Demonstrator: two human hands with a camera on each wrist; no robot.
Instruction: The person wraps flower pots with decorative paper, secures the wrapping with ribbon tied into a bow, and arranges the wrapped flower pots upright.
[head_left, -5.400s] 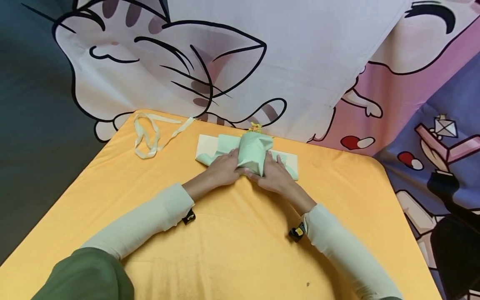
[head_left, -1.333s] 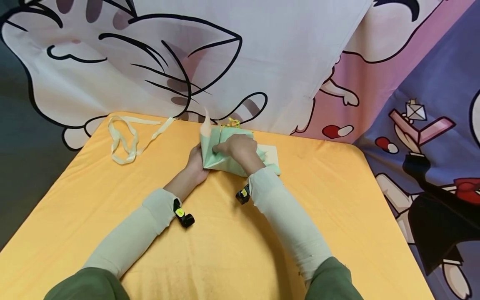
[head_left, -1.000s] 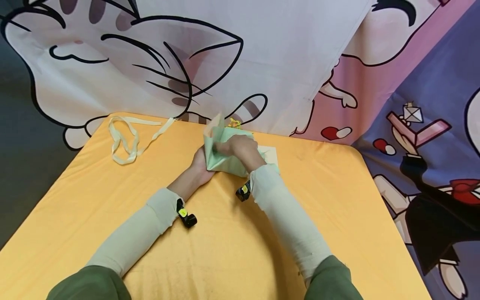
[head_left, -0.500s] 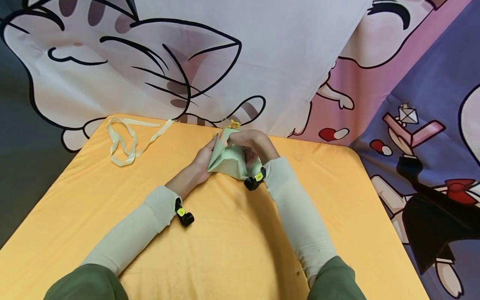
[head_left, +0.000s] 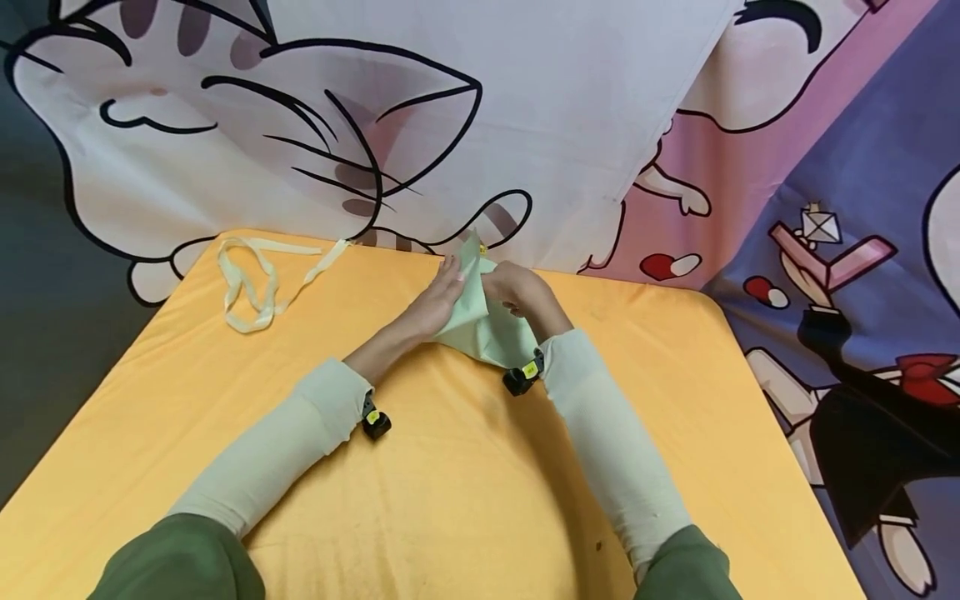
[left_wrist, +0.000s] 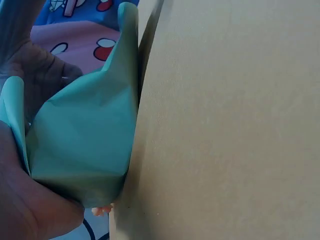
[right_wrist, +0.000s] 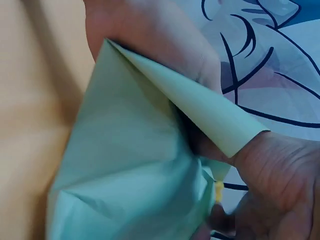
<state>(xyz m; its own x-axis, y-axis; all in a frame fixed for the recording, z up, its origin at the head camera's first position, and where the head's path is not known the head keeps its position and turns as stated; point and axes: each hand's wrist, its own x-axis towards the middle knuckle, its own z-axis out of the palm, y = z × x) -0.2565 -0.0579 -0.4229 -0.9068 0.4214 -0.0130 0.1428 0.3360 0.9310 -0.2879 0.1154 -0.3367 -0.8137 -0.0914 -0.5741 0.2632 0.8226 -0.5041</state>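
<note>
A sheet of light green wrapping paper [head_left: 487,329], folded and creased, stands raised near the table's back edge. My left hand [head_left: 435,304] lies along its left side with fingers straight, palm against the paper. On the other side, my right hand [head_left: 522,293] bends at the wrist, its curled fingers at a fold of the paper. In the right wrist view, a rolled paper edge [right_wrist: 215,115] runs down to the right hand [right_wrist: 280,190], and some fingertips are hidden behind it. What the paper encloses cannot be seen. A small yellow piece [head_left: 482,249] shows behind the paper.
A cream ribbon [head_left: 262,312] lies in loose loops at the table's back left. The yellow-covered table [head_left: 450,500] ends at a cartoon-printed cloth backdrop [head_left: 585,125]. Black wrist cameras [head_left: 521,379] hang under both forearms.
The right hand has shifted from atop the paper to its right side. The left hand's fingers have straightened against the paper, which now stands more upright. The white sheet underneath is out of sight.
</note>
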